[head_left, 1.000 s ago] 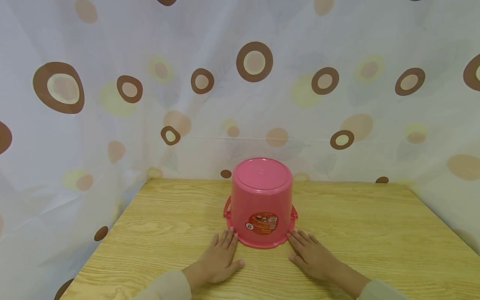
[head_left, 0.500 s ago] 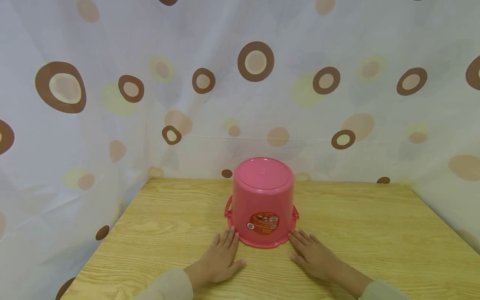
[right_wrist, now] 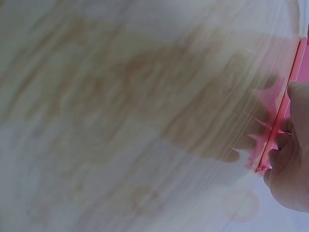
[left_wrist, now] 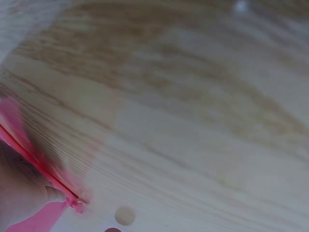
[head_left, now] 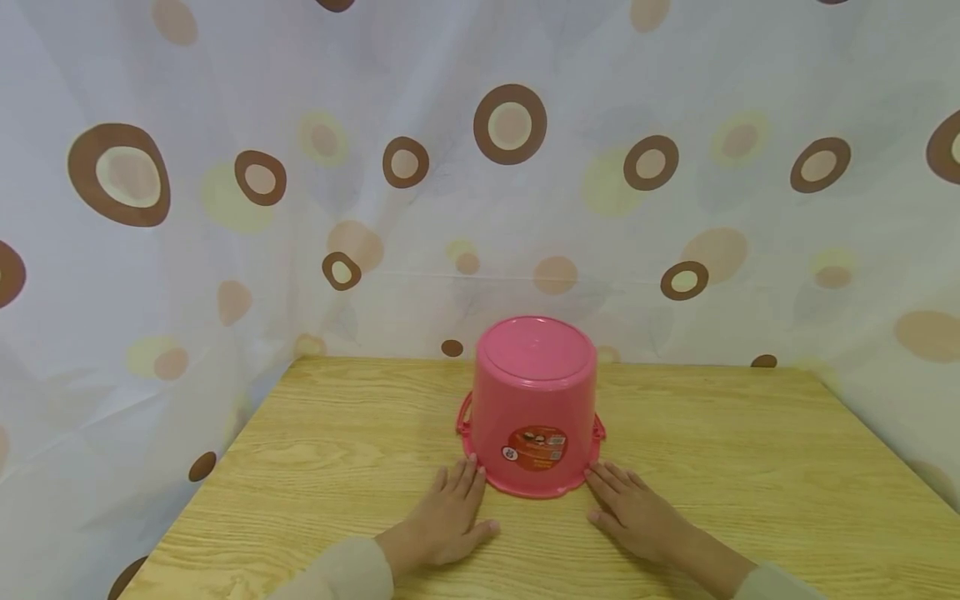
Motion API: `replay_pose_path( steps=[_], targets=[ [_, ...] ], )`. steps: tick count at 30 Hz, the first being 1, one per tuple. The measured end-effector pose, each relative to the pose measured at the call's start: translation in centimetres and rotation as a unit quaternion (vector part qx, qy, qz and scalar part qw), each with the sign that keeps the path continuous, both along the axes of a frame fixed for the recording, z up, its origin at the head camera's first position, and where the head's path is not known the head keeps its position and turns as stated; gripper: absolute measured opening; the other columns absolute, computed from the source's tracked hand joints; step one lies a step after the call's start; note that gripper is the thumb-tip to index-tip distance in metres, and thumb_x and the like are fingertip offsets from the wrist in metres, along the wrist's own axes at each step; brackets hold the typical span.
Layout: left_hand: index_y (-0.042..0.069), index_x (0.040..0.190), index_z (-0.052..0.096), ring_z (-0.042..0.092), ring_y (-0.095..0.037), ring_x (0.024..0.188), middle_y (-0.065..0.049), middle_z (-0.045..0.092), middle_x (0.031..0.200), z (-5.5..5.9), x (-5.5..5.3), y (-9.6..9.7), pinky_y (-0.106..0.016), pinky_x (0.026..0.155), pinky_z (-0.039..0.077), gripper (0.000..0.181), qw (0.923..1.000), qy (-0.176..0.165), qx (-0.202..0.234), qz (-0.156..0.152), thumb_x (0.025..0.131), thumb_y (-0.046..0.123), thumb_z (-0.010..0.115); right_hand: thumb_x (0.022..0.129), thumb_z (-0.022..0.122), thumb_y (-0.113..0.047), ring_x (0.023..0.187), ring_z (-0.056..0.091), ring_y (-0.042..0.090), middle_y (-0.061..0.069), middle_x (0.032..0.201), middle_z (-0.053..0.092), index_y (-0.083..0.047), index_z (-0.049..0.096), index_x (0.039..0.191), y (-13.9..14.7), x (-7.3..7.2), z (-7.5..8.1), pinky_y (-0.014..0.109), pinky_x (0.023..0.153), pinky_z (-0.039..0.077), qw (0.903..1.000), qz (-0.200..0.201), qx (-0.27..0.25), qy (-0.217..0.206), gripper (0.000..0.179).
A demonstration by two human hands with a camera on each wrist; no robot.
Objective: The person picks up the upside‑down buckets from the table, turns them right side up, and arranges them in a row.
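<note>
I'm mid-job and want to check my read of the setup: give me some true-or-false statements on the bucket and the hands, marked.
1. A pink bucket stands on the wooden table. True.
2. The left hand and the right hand touch the bucket near its rim. True.
3. The bucket's opening faces up. False: it is upside down, its base on top.
4. A red label on the bucket faces the person. True.
5. The right hand is raised well clear of the bucket. False: its fingertips are at the rim.
6. Both hands are clenched into fists. False: their fingers are extended.
</note>
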State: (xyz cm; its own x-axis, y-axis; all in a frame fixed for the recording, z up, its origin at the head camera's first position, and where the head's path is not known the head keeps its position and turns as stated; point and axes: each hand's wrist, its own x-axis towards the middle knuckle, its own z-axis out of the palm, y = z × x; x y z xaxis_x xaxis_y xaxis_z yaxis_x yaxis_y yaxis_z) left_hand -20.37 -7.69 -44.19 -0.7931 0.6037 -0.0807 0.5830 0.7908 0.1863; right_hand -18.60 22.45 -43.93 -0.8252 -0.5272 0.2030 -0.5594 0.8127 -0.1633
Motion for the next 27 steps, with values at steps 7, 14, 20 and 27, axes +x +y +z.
replay_pose_path(
  steps=[7,14,20,27],
  targets=[
    [-0.002,0.146,0.020,0.009,-0.034,0.144,-0.021,0.011,0.154,-0.2,0.0,0.5,-0.054,0.113,0.015,0.076,0.9999,0.000,0.008,-0.010,0.097,0.055,0.024,0.095,0.049,-0.032,0.129,0.040,0.040,0.021,0.139,0.045,0.003,0.047,0.133,0.5,0.3,0.0,0.059,0.101,0.033,0.9999,-0.009,-0.004,0.003,0.051],
    [0.000,0.147,0.021,0.012,-0.032,0.144,-0.020,0.013,0.154,-0.1,0.1,1.2,-0.051,0.114,0.017,0.073,0.9998,0.013,-0.012,-0.010,0.097,0.054,0.025,0.095,0.049,-0.032,0.129,0.041,0.040,0.020,0.139,0.045,0.002,0.046,0.134,1.2,0.4,-0.1,0.059,0.101,0.033,0.9998,-0.016,-0.006,-0.003,0.052],
    [0.001,0.147,0.022,0.014,-0.031,0.144,-0.019,0.015,0.154,0.1,0.3,1.6,-0.050,0.114,0.018,0.072,0.9996,0.016,-0.021,-0.008,0.097,0.053,0.026,0.096,0.048,-0.034,0.130,0.040,0.039,0.019,0.140,0.045,0.000,0.046,0.135,1.6,0.6,0.0,0.059,0.102,0.032,0.9996,-0.023,-0.011,-0.015,0.052],
    [0.000,0.146,0.022,0.014,-0.032,0.143,-0.020,0.015,0.154,0.1,0.4,1.9,-0.051,0.113,0.019,0.072,0.9996,0.019,-0.016,-0.014,0.097,0.053,0.027,0.095,0.049,-0.033,0.128,0.042,0.039,0.019,0.139,0.046,0.001,0.047,0.133,2.0,0.6,-0.2,0.059,0.101,0.033,0.9997,-0.025,-0.006,-0.003,0.051]
  ],
)
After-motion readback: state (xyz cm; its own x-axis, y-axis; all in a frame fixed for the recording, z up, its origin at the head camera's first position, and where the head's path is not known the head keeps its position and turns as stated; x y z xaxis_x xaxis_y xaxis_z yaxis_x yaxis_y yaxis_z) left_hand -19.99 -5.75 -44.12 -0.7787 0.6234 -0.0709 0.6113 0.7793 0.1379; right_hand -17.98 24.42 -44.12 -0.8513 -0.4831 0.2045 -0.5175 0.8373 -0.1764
